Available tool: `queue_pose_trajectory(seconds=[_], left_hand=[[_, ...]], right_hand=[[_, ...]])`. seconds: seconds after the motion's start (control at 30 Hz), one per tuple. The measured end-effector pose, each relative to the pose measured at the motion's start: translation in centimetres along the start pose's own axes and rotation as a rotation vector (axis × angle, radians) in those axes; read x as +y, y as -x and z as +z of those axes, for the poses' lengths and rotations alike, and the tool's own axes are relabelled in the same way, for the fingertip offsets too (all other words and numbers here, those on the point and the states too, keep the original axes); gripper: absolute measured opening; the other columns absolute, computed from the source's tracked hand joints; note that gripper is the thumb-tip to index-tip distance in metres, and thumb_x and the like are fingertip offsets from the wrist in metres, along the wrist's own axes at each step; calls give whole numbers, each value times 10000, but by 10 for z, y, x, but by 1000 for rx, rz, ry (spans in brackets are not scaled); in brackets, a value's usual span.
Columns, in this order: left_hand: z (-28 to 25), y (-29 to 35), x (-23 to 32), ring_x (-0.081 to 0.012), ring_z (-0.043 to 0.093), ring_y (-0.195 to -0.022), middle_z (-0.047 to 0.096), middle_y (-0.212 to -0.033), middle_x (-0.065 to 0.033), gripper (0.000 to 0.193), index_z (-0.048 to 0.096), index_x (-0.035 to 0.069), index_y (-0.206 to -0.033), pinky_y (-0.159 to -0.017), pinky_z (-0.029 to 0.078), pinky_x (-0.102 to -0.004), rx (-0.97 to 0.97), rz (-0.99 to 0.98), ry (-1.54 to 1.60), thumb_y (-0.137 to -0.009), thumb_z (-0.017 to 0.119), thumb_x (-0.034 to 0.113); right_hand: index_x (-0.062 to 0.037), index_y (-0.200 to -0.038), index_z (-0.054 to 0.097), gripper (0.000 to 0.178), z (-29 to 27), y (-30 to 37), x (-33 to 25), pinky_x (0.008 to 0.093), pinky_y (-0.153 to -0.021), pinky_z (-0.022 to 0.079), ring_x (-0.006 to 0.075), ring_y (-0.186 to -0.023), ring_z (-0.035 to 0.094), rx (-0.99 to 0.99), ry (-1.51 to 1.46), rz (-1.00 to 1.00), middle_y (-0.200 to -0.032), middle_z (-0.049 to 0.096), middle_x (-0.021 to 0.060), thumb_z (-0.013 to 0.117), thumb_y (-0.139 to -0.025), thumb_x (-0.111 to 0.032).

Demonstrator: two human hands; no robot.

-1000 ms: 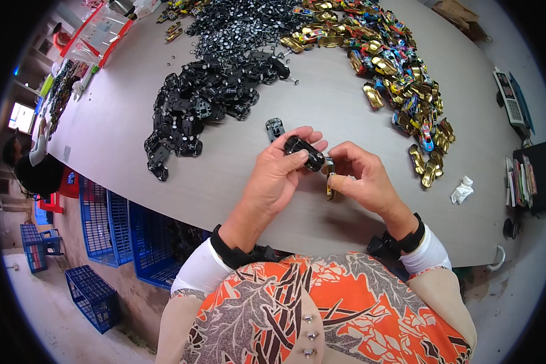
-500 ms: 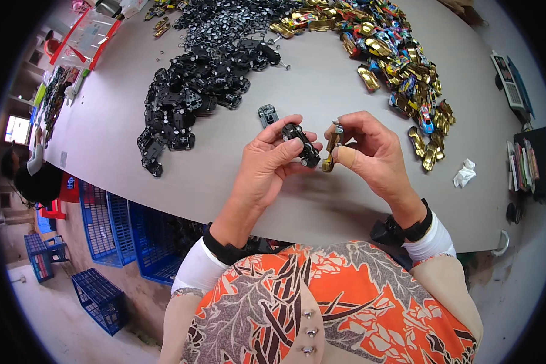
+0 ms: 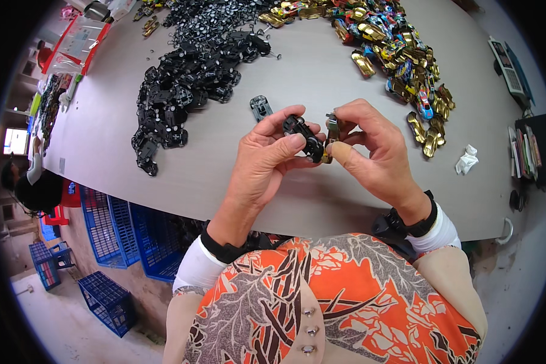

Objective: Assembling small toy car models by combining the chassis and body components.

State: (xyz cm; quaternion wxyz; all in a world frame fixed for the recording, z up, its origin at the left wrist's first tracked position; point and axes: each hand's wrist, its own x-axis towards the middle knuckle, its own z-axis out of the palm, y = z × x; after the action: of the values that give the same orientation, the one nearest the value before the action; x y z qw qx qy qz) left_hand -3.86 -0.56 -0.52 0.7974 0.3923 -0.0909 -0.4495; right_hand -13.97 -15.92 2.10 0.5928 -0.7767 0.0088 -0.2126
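Pinched in my left hand (image 3: 266, 153) is a black toy car chassis (image 3: 303, 137) with wheels, held at a slant. My right hand (image 3: 376, 151) grips a gold toy car body (image 3: 332, 128) by its edges, tipped on its side. The two pieces are side by side above the table, close together; I cannot tell whether they touch. A bandage-coloured strip (image 3: 344, 154) wraps my right thumb. Just beyond my left fingers lies a loose dark grey chassis (image 3: 261, 108) without wheels.
On the grey table (image 3: 224, 182) a heap of black chassis (image 3: 182, 91) lies left, with small wheels (image 3: 206, 24) behind. Gold and coloured car bodies (image 3: 400, 67) form a heap at right. A crumpled tissue (image 3: 466, 159) lies near the right edge. Blue crates (image 3: 106, 297) stand below left; another person (image 3: 36, 188) sits far left.
My right hand has brought the gold car body closer to the chassis in my left hand. The view has shifted slightly.
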Motion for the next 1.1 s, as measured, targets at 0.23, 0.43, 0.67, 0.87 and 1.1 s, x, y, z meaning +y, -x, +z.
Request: queue_pose_trajectory(seconds=[0.23, 0.43, 0.67, 0.87, 1.1], left_hand=[[0, 2, -1, -164, 621, -870, 617, -1040, -102, 431, 546, 5, -1178, -724, 561, -286, -14, -2, -130, -764, 668, -12], [-1, 3, -4, -136, 611, -831, 590, -1050, -69, 406, 605, -10, -1117, -719, 538, -256, -66, 84, -293, -722, 684, -58], [-2, 5, -2, -139, 599, -856, 579, -1048, -71, 416, 604, -3, -1128, -686, 549, -257, -103, 218, -529, -724, 701, -18], [10, 10, -4, -117, 586, -849, 565, -1038, -68, 489, 478, 2, -1274, -744, 501, -232, -196, 218, -761, -813, 638, 33], [6, 8, -11, -149, 589, -926, 610, -1009, -83, 494, 421, -6, -1305, -769, 512, -290, -154, -77, -368, -838, 582, 9]], right_hand=[[13, -1008, 537, 305, 2, 0, -1, 249, -588, 500, 159, -715, 580, -84, 138, -64, -890, 529, 89, 604, -718, 81], [0, -1014, 552, 287, 2, 1, 0, 261, -583, 496, 169, -721, 579, -161, 127, -78, -890, 541, 90, 627, -742, 55], [-2, -1024, 561, 264, 4, 2, 0, 255, -601, 485, 150, -724, 565, -183, 48, -21, -869, 544, 77, 631, -773, 38], [18, -937, 592, 147, 3, 5, 11, 240, -587, 468, 126, -680, 559, -106, 37, 19, -838, 549, 64, 607, -794, 45], [38, -894, 584, 97, -1, 1, 10, 216, -558, 448, 87, -667, 563, -48, -161, 228, -862, 563, 47, 576, -799, 57]])
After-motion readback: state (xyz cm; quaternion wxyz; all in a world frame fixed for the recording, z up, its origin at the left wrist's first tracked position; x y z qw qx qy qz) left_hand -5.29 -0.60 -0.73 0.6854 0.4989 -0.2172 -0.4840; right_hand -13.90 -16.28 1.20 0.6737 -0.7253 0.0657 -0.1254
